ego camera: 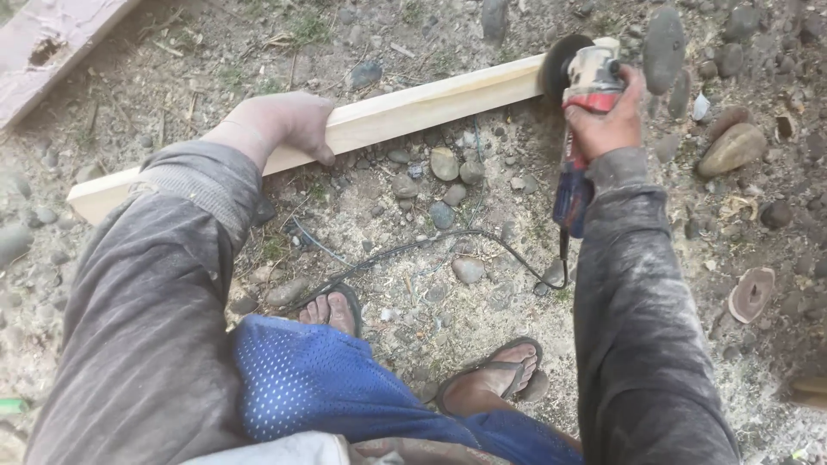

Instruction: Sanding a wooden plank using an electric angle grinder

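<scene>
A long pale wooden board point(405, 110) lies slanted across stony ground, from the left edge up to the right. My left hand point(280, 120) rests palm-down on its middle, fingers curled over the near edge. My right hand point(607, 120) grips an angle grinder point(588, 82) with a red, white and blue body. Its dark disc point(556, 65) sits against the right end of the board. Both sleeves are grey and dusty.
The grinder's black cord point(448, 241) loops over the dirt toward my feet point(495, 375) in flip-flops. Rounded stones point(732, 148) lie scattered about, larger ones at the right. A weathered plank point(43, 43) sits at the upper left. Sawdust covers the ground.
</scene>
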